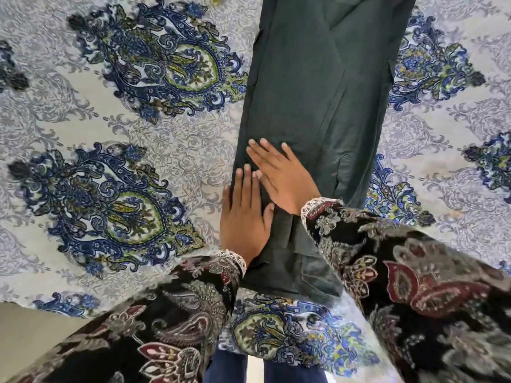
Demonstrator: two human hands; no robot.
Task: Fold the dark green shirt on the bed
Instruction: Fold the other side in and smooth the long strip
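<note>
The dark green shirt (318, 87) lies on the bed as a long narrow strip, running from the near edge away to the top of the view. Its sides are folded in, with seams and creases along the middle. My left hand (244, 214) rests flat on the strip's left edge near its near end, fingers spread and pointing away. My right hand (279, 175) lies flat on the cloth just beyond it, fingers angled up to the left, almost touching the left fingertips. Neither hand grips the fabric. Both wrists wear dark paisley sleeves with white lace cuffs.
The bed (124, 128) is covered by a pale sheet with large blue and green paisley medallions on both sides of the shirt. Its near edge runs along the bottom, with beige floor (30, 335) at lower left.
</note>
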